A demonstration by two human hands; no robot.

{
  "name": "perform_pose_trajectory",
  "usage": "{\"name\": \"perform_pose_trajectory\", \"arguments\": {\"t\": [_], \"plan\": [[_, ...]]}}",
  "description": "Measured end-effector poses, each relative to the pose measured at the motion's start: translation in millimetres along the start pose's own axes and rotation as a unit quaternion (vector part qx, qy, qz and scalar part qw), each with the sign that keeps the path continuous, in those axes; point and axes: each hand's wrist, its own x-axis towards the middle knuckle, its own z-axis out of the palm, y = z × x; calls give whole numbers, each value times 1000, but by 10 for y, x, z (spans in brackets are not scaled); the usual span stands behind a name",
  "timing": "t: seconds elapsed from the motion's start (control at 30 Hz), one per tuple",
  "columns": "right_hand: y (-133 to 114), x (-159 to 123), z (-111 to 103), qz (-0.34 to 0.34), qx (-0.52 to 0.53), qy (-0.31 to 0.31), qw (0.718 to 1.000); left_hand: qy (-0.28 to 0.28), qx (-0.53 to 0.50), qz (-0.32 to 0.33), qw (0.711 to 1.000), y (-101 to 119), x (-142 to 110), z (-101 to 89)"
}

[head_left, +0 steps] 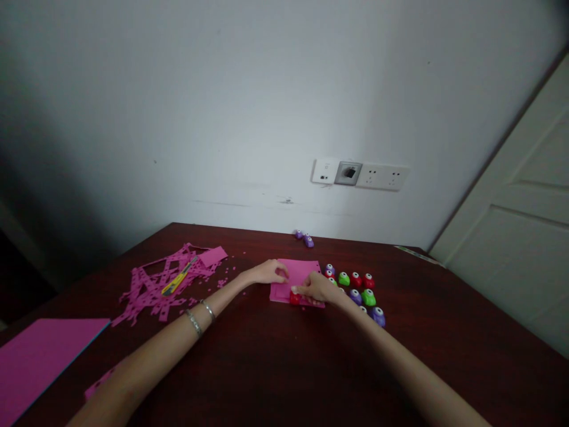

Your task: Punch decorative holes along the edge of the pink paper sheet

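A pink sheet of paper (302,270) lies on the dark red table. My left hand (268,271) rests at its left side, thumb and fingers apart, fingertips touching the sheet. Over the lower right part of the sheet is my right hand (316,287), closed on a small red craft punch (294,298) at the front edge, thumb on its top. The punch's far side is hidden by the fingers. Beside my right wrist stand several more craft punches in rows, among them a green one (368,297), a red one (368,280) and a purple one (377,316).
Pink punched scraps (149,287) lie at the left, with a yellow utility knife (178,280) on them. A larger pink sheet (48,356) covers the near left corner. Purple punches (308,241) stand by the wall (249,118), which has sockets (382,177).
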Motion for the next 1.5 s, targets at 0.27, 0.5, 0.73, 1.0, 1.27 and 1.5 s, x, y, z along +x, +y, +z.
{"name": "perform_pose_trajectory", "arguments": {"t": [0.27, 0.5, 0.73, 1.0, 1.27, 1.5], "plan": [[-63, -207, 231, -5, -152, 199, 968, -53, 70, -26, 996, 34, 17, -17], [-180, -340, 404, 5, -245, 226, 943, -78, 111, -33, 990, 74, -44, -28], [-199, -272, 436, -13, -253, 206, 945, -85, 131, -23, 987, 144, -91, -32], [-219, -261, 426, -1, -243, 202, 949, -84, 125, -34, 988, 118, -78, -13], [-143, -270, 464, -27, -240, 210, 947, -90, 120, -45, 988, 55, -59, -2], [-129, -279, 461, -34, -241, 219, 945, -80, 67, -50, 993, 35, -50, -16]]}}
